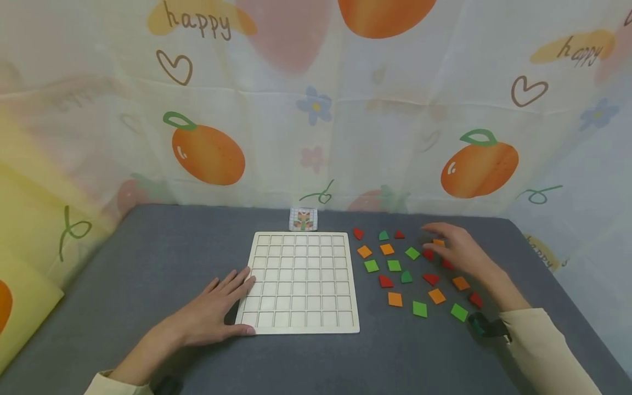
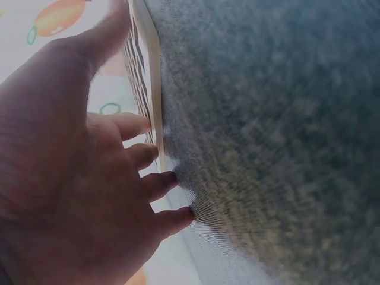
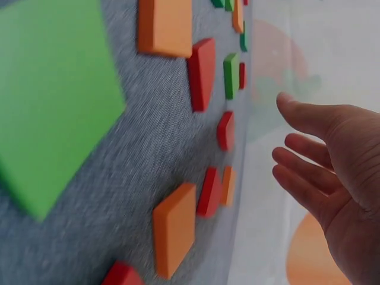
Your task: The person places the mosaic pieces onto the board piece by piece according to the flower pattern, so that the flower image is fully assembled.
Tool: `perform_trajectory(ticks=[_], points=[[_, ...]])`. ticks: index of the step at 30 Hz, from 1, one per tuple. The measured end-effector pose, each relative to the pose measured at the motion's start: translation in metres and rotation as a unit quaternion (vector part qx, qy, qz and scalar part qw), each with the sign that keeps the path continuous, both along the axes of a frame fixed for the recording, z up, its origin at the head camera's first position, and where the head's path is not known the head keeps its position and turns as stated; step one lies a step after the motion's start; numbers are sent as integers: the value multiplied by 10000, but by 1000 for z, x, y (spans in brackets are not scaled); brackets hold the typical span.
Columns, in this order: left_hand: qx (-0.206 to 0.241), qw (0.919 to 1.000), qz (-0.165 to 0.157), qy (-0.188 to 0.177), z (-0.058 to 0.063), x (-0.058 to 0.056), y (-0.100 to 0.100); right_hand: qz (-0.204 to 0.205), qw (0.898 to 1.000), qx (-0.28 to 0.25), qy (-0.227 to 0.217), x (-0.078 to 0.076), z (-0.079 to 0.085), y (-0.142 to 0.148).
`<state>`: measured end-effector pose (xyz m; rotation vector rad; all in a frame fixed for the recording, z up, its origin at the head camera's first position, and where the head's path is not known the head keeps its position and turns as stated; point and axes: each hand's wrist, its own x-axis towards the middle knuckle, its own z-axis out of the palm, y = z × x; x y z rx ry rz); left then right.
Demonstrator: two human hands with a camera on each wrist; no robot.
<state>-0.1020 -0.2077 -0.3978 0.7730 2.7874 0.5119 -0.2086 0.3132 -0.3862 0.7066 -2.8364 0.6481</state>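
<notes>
Touching the gridded board (image 1: 299,288) (pale, squarish): the left grip (image 1: 209,311).

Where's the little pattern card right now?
In the head view, the pattern card lies just beyond the grid board, midway along its far edge, left of the tiles.

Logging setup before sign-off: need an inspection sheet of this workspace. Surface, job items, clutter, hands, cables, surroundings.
Surface: grey tabletop.
Job items: pale grid board, no pieces in its squares; picture card just beyond its far edge; loose coloured pieces right of it, orange, red, light green and dark green.
Clutter: nothing seen.
Left hand: fingers spread at the board's left edge, thumb by the near left corner.
Right hand: over the far right pieces, fingers apart, no piece seen in its grasp.
Cables: nothing seen.
Surroundings: fruit-print cloth behind the table.
</notes>
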Motion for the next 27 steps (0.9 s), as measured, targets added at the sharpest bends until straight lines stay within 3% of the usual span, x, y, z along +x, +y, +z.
perform_trajectory(ticks=[8,18,27], points=[[57,10000,-8,-77,-2,-1,-1,124,9998,18,-171,-8,4,-20],[181,9998,23,-124,-4,0,-1,590,9957,-417,-575,-23,3,-51],[289,9996,8,-74,-4,1,-1,540,9892,-913,-1015,-35,-2,-62]])
